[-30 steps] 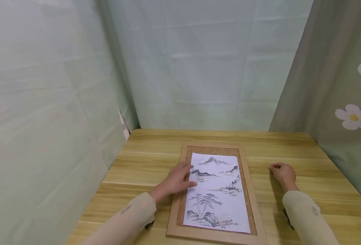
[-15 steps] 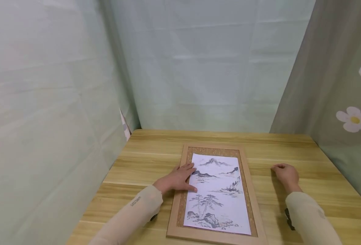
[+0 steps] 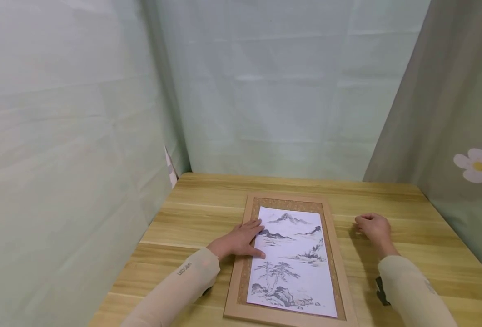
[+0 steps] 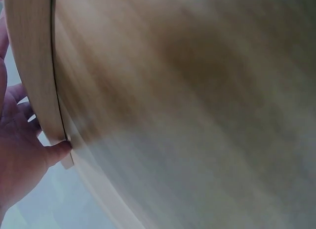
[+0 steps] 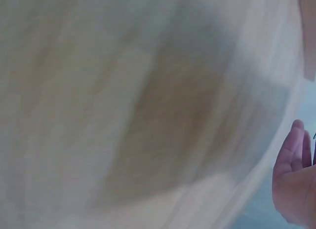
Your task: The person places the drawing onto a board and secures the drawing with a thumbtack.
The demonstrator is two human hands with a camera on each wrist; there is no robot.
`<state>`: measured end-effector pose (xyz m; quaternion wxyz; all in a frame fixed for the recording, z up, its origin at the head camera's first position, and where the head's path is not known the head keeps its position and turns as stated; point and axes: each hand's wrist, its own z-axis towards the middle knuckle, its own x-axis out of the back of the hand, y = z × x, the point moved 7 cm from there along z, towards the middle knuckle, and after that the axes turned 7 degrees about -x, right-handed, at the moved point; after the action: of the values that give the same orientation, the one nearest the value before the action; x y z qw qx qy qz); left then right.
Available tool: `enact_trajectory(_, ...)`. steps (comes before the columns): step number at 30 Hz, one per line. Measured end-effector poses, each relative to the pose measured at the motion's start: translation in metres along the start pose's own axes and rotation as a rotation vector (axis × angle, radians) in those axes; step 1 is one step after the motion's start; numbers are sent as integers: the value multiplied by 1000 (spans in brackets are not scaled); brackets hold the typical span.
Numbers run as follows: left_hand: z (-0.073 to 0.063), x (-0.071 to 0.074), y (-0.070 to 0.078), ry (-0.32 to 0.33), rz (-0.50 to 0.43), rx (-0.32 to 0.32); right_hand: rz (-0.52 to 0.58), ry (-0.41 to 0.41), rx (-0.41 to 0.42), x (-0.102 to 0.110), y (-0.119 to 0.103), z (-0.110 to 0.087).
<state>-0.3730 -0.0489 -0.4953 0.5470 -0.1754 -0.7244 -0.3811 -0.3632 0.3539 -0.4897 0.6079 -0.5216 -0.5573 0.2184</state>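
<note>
White paper (image 3: 291, 261), one sheet, lay inside one cork-backed wooden frame (image 3: 340, 263), left hand (image 3: 241, 240) spread open across its left edge. Step looked like steadying the sheet; next move likely called for keeping it flat. Second of two hands, right hand (image 3: 375, 229), sat well apart, fingers curled; couldn't tell if gripping anything. One table (image 3: 183, 218).

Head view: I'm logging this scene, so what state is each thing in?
Wooden frame: lying flat on the table.
Cork: mostly covered, strips showing around the paper.
Paper: on the cork, picture side up.
Left hand: fingers extended, thumb apart, across the frame's left side, fingertips at the paper's edge.
Right hand: fingers curled; whether it holds anything is unclear.
Back curtain: hanging, creased.
</note>
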Motion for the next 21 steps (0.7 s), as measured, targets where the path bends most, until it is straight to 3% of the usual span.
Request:
enact_trajectory(13, -1, -1, -1, 4, 5, 4, 39, -71, 23, -28, -32, 1)
enact_trajectory(21, -1, -1, 0, 0, -8, 7, 32, -119, 104, -48, -53, -4)
